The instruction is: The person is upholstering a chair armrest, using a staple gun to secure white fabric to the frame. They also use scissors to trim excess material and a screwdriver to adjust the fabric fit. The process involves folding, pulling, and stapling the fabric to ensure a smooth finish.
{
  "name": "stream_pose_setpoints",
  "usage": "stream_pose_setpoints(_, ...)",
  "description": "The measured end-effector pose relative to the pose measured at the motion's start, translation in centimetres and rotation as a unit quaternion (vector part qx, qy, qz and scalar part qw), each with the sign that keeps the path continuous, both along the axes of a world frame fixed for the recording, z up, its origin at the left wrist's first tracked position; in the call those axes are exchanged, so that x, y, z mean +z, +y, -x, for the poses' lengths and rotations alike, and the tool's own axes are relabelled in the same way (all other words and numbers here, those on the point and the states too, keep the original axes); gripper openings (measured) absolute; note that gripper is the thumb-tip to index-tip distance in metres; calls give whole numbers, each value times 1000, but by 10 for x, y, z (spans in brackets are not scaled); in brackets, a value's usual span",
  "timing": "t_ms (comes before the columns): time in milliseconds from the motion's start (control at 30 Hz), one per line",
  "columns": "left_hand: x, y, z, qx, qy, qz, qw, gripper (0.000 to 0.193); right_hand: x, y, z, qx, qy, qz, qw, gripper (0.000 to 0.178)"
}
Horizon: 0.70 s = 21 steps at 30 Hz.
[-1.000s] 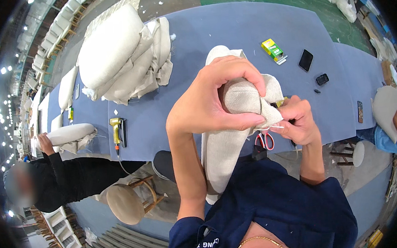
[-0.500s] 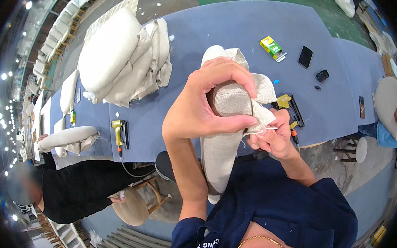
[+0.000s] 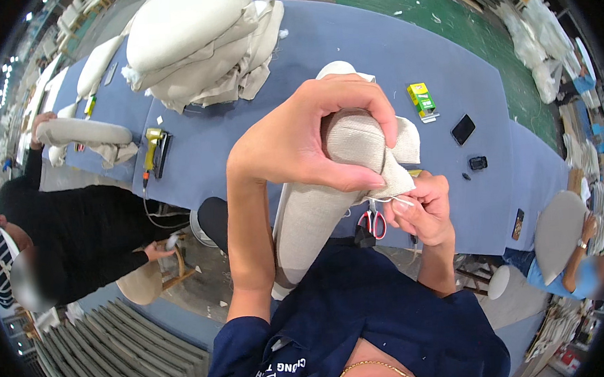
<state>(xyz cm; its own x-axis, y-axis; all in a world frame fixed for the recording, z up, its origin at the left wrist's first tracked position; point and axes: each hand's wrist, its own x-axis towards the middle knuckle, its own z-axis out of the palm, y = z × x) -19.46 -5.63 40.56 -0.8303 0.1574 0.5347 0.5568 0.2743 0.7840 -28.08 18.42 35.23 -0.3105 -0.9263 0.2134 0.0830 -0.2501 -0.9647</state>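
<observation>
A long padded cushion [image 3: 318, 218] in beige fabric stands on end against my body, slanting up over the table. My left hand [image 3: 278, 138] is closed around its rounded upper end, thumb on the near side and fingers over the far side. Loose fabric flaps [image 3: 399, 177] stick out to the right of that grip. At the lower flap, my right hand [image 3: 426, 212] pinches a thin white cord [image 3: 394, 198] that runs along the fabric edge. Red-and-black-handled scissors [image 3: 373, 223] show just left of the right hand, against my shirt; what holds them is hidden.
Padded covered pieces [image 3: 204, 56] are piled at the table's [image 3: 348, 30] far left. A yellow staple gun [image 3: 154, 152] with a hose lies left. A yellow-green box [image 3: 422, 102], phone [image 3: 463, 129] and small black case [image 3: 478, 162] lie right. Co-workers handle cushions on both sides.
The view has turned, shifting the table and its contents. Both hands keep their holds, and the cushion leans more. The scissors now show, while the right-hand staple gun is mostly hidden behind my right hand.
</observation>
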Motion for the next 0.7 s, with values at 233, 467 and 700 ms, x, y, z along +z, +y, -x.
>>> stream_pose_setpoints(233, -2, -3, -12, 12, -5, -29, 999, 35, 3, -4, -1, 4, 1, -6, 1000, 30)
stream_pose_setpoints(467, 5, -57, -30, 154, 21, -30, 987, 17, -35, 18, -5, -40, -44, -5, 998, 35)
stream_pose_setpoints(700, -8, -65, -50, 521, 24, 35, 853, 32, -52, -52, -33, -139, -73, 3, 988, 25)
